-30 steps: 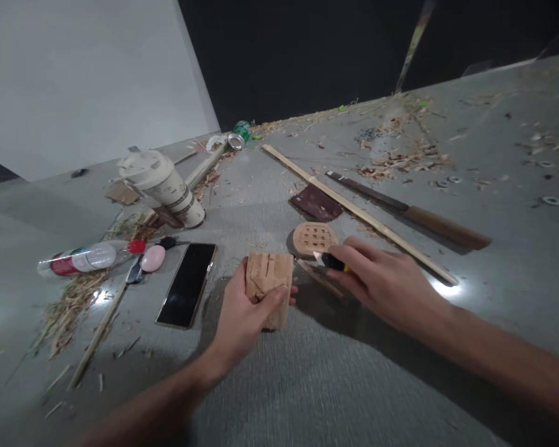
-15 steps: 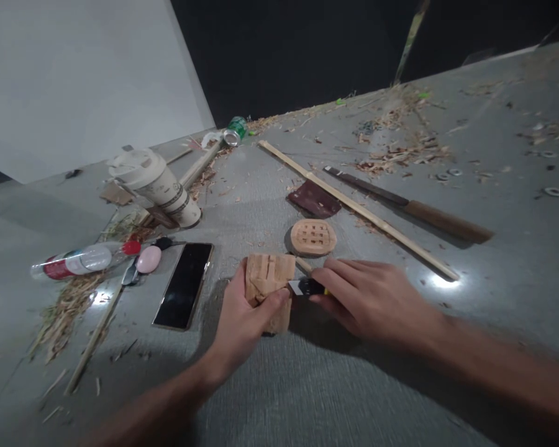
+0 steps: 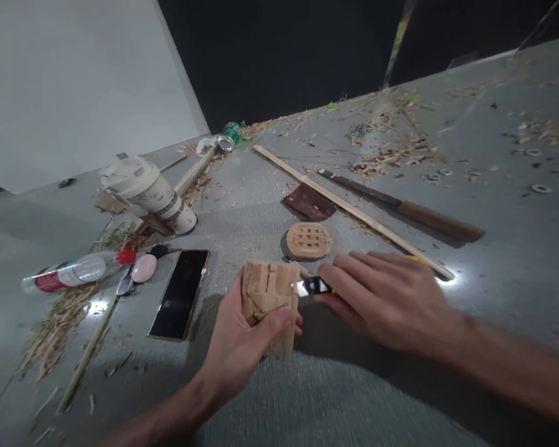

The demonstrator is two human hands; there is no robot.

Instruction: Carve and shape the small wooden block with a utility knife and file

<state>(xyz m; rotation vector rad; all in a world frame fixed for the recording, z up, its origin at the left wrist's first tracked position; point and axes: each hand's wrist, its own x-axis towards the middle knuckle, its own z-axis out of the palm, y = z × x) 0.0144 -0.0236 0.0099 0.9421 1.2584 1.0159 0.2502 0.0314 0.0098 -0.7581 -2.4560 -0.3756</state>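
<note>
A pale carved wooden block (image 3: 271, 285) with a raised strip down its top is gripped by my left hand (image 3: 242, 338), the thumb pressed on its near side. My right hand (image 3: 384, 295) is closed round a utility knife (image 3: 317, 285) with a black and yellow body. The knife's short blade points left and meets the block's right edge; whether it bites into the wood I cannot tell. Just beyond the block lies an oval wooden piece (image 3: 309, 240) with a grid of small square holes. Behind that piece is a dark red sheet (image 3: 309, 202).
Left of my hands lie a phone (image 3: 179, 295), a pink oval object (image 3: 144, 268) and a plastic bottle (image 3: 69, 273). A paper cup (image 3: 151, 192) leans behind them. A long wooden stick (image 3: 354, 211) and a wooden-handled blade (image 3: 400, 205) lie right. Shavings (image 3: 391, 158) litter the surface.
The block has been turned slightly in my left hand, so more of its top and near side shows. My right hand and the knife have shifted a little to the right.
</note>
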